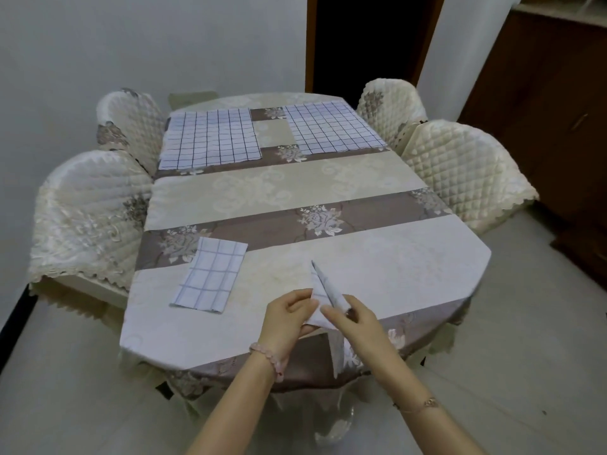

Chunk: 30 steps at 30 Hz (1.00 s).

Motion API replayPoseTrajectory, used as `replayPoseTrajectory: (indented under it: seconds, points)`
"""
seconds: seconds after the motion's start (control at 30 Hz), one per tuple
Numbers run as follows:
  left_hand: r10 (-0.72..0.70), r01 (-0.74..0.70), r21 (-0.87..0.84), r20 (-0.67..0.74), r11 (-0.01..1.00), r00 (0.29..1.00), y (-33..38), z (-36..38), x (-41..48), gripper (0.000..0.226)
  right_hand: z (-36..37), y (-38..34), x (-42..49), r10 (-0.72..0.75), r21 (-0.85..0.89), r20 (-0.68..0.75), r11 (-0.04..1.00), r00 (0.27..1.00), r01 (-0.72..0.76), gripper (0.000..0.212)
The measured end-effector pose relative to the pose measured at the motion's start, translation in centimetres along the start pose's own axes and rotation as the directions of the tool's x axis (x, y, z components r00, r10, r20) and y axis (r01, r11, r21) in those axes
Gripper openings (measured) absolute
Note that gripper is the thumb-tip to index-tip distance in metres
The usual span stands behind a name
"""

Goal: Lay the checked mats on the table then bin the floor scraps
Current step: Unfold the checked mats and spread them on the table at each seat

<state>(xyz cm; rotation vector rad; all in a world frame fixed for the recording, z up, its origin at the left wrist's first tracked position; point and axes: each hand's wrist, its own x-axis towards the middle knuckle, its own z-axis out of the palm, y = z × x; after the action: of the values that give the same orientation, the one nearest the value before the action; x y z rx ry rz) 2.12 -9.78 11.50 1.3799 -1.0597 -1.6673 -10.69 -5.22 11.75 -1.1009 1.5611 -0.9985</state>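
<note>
Two checked mats lie spread flat at the far end of the table (pixel 410 257): one at far left (pixel 210 139), one at far right (pixel 331 126). A third checked mat (pixel 210 279), still folded, rests near the front left. A fourth folded mat (pixel 325 297) is held up over the table's near edge, one corner pointing upward and a flap hanging down. My left hand (pixel 289 315) grips its left side. My right hand (pixel 354 318) pinches its right side. No floor scraps or bin are visible.
Four chairs with quilted cream covers flank the table, two on the left (pixel 88 211) and two on the right (pixel 466 169). A dark doorway (pixel 368 44) lies beyond the table. A brown wooden cabinet (pixel 542 110) stands at the right. Pale floor surrounds the table.
</note>
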Motion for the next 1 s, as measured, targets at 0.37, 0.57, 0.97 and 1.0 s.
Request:
replayPoseTrajectory:
  seconds: [0.37,0.57,0.97,1.0]
  points:
    - [0.161,-0.152,0.063,-0.174,0.986,0.972,4.1,-8.9,1.1,0.006,-4.9,-1.4,3.1,0.053,0.118,-0.108,0.992,0.993,-0.040,0.017]
    - [0.183,-0.120,0.277,-0.214,0.953,0.959,1.7,-11.8,5.7,0.005,-3.8,0.7,6.8,0.104,-0.011,0.018,0.995,0.994,-0.104,0.029]
    - [0.210,-0.396,0.898,0.356,0.192,0.910,-6.8,-9.0,3.2,0.045,-2.7,5.0,8.8,0.261,-0.085,-0.074,0.960,0.963,-0.267,0.027]
    - [0.170,-0.383,0.914,0.359,0.136,0.917,-7.5,-9.2,3.0,0.048,-2.8,5.0,8.4,0.279,-0.066,-0.065,0.957,0.958,-0.283,0.026]
